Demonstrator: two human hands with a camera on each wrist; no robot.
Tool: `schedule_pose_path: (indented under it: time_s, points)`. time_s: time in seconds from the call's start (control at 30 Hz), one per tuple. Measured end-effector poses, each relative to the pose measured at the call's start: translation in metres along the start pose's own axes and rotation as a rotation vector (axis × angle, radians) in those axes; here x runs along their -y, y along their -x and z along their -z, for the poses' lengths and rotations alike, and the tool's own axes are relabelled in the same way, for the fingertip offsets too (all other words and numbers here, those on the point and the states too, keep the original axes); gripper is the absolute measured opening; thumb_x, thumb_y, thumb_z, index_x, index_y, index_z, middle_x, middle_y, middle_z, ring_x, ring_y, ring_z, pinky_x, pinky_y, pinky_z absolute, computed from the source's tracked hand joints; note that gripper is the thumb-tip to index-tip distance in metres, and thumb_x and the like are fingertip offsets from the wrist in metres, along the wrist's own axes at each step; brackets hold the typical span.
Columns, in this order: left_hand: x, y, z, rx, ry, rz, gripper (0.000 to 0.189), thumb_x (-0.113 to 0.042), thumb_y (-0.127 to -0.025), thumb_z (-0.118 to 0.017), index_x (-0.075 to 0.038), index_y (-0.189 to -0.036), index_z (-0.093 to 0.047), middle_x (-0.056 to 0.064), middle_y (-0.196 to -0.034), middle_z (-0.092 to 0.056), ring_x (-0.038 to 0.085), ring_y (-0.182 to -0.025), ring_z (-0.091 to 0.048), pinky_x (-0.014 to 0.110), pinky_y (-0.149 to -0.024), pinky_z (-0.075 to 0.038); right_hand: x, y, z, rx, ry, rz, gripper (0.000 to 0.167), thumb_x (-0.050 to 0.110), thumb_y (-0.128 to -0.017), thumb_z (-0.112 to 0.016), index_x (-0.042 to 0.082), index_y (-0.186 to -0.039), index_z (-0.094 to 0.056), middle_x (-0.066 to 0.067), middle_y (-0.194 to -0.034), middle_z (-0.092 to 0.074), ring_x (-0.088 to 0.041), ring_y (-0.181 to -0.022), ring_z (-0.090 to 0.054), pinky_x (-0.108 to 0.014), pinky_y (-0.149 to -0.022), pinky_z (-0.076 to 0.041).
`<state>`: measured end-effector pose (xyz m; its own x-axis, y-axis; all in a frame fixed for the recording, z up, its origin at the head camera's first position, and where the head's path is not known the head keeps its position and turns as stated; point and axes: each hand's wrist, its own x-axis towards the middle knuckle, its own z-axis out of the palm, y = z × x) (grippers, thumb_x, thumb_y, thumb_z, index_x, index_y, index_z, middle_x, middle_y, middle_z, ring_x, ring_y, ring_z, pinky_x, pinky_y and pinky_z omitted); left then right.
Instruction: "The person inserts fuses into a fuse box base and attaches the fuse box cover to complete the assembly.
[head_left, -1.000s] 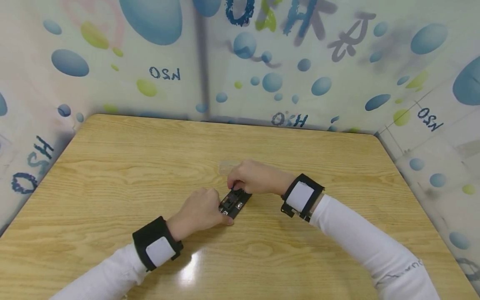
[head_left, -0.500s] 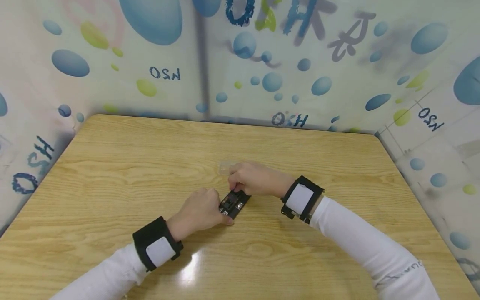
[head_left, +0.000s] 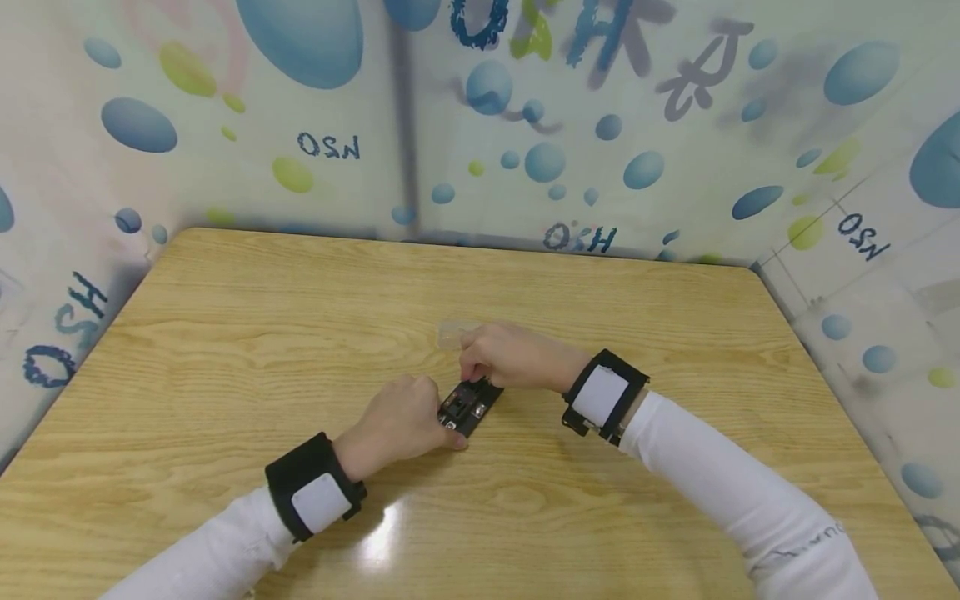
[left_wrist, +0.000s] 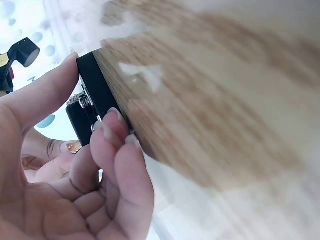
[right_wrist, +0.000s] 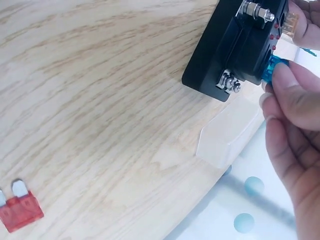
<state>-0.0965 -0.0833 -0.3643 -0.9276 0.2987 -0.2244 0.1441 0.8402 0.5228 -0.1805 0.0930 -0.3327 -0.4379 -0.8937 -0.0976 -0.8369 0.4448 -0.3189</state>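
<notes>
A black fuse holder (head_left: 468, 408) with metal studs lies slanted on the wooden table. My left hand (head_left: 401, 421) grips its near left end, thumb along the near side. At the far end, my right hand (head_left: 506, 357) pinches a blue blade fuse (right_wrist: 273, 67) between thumb and forefinger, right at the holder's top face. An amber blade fuse (right_wrist: 290, 23) shows at the holder's other end, beside the left hand's fingers. In the left wrist view, the holder's black side (left_wrist: 95, 82) stands between thumb and fingers. The right hand hides the blue fuse in the head view.
A clear plastic cover (head_left: 452, 335) lies just beyond the right hand. A red blade fuse (right_wrist: 22, 211) lies on the table in the right wrist view. The wooden table (head_left: 262, 333) meets a patterned wall covering (head_left: 337, 192) at the back.
My right hand's fingers have shifted very slightly to the right at the holder's far end. The left hand and the fuse holder have stayed in place.
</notes>
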Motion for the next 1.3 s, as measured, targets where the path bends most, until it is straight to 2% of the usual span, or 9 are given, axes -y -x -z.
schedule_pose_path:
  time_s: [0.3,0.57,1.0,1.3]
  points:
    - [0.0,0.0,0.001,0.003,0.007,0.001,0.044,-0.038,-0.066,-0.09,-0.007,-0.069,-0.058,0.001,-0.058,-0.055,0.012,-0.05,-0.047,0.026,-0.045,-0.036,-0.001,-0.001,-0.003,-0.017,0.035,0.027,0.02,-0.009,-0.082,-0.069,0.01,-0.087,-0.074,0.0,-0.088,-0.066,-0.01,-0.082,-0.064,-0.02,-0.076,-0.053]
    - [0.0,0.0,0.002,0.005,0.009,-0.002,0.044,-0.038,-0.066,-0.09,-0.008,-0.069,-0.057,0.001,-0.058,-0.055,0.012,-0.049,-0.045,0.025,-0.045,-0.035,-0.002,0.001,-0.006,-0.036,0.07,0.054,0.022,-0.01,-0.079,-0.07,0.011,-0.084,-0.072,0.001,-0.086,-0.063,-0.008,-0.08,-0.058,-0.02,-0.075,-0.052]
    - [0.001,0.0,0.001,0.008,0.02,-0.008,0.045,-0.037,-0.066,-0.09,-0.005,-0.072,-0.059,0.0,-0.058,-0.053,0.01,-0.048,-0.043,0.024,-0.044,-0.033,0.006,0.0,-0.006,-0.002,0.202,0.056,0.022,-0.007,-0.079,-0.072,0.013,-0.088,-0.074,0.002,-0.088,-0.061,-0.008,-0.083,-0.059,-0.021,-0.079,-0.053]
    - [0.0,0.0,0.001,0.0,0.024,-0.025,0.044,-0.036,-0.067,-0.09,-0.003,-0.073,-0.061,0.001,-0.057,-0.054,0.01,-0.047,-0.042,0.023,-0.043,-0.032,0.008,0.003,-0.007,-0.023,0.298,0.103,0.016,-0.003,-0.082,-0.073,0.013,-0.086,-0.073,0.003,-0.087,-0.06,-0.008,-0.085,-0.061,-0.021,-0.079,-0.053]
